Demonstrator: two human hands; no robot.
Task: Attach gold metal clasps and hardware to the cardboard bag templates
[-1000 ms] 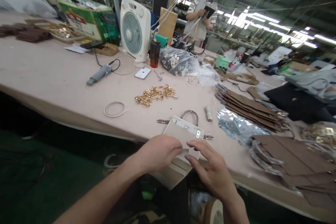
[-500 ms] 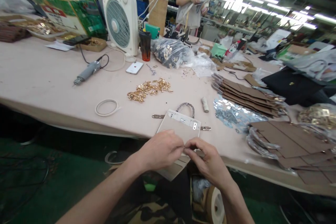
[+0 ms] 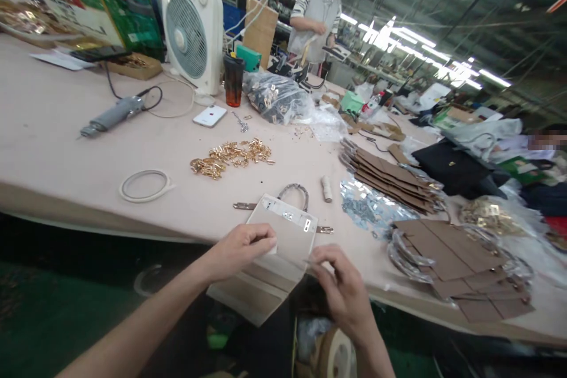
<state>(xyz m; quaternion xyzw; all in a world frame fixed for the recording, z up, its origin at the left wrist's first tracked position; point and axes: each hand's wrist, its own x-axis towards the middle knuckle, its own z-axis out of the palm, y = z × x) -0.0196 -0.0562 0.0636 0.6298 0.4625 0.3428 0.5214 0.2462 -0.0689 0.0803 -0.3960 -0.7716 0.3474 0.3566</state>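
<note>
A beige handbag (image 3: 283, 230) lies tilted over the table's front edge, its lower part hanging toward my lap. It has a handle (image 3: 296, 188) in clear wrap, metal-tipped side straps and a pale strip with metal plates along its top. My left hand (image 3: 243, 248) is closed over the bag's left side, with a small white piece (image 3: 273, 247) at its fingertips. By the bag's right edge, my right hand (image 3: 339, 280) has thumb and forefinger pinched together. What sits in that pinch is too small to make out.
Gold hardware (image 3: 233, 156), a tape roll (image 3: 146, 185), an electric screwdriver (image 3: 113, 116) and a phone (image 3: 209, 116) lie on the table. Silver plates (image 3: 376, 207) and stacked brown bag pieces (image 3: 447, 248) are at right. A fan (image 3: 192, 29) stands behind; a masked person (image 3: 314, 18) works beyond.
My hands, which met over the bag's middle, have moved apart: the left to the left, the right to the bag's right edge. More of the lower bag shows. The view has shifted.
</note>
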